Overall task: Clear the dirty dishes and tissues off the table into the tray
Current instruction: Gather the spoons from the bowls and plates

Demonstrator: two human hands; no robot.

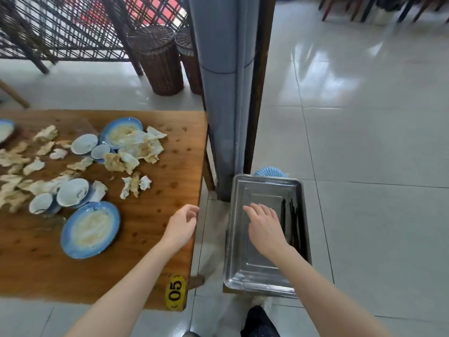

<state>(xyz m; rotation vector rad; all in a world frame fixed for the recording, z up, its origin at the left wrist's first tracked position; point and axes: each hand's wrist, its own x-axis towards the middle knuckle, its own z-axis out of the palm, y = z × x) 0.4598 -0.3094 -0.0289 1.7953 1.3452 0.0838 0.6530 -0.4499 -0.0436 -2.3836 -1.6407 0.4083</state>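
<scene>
A steel tray (240, 268) stands to the right of the wooden table (155, 242), with black chopsticks (294, 222) lying along its right side. My right hand (263, 226) hovers over the tray, fingers spread and empty. My left hand (181, 227) hangs above the table's right edge, fingers loosely curled, holding nothing. On the table lie a blue plate (90, 229) at the front, another blue plate (120, 132) at the back, small white-and-blue bowls (73, 192) and spoons, and several crumpled tissues (136, 182).
A grey pillar with a dark wooden post (226, 93) rises just behind the tray. A blue dish (271, 171) peeks out behind the tray's far edge. Woven stools (158, 59) and a lattice screen stand beyond the table. Shiny tiled floor stretches to the right.
</scene>
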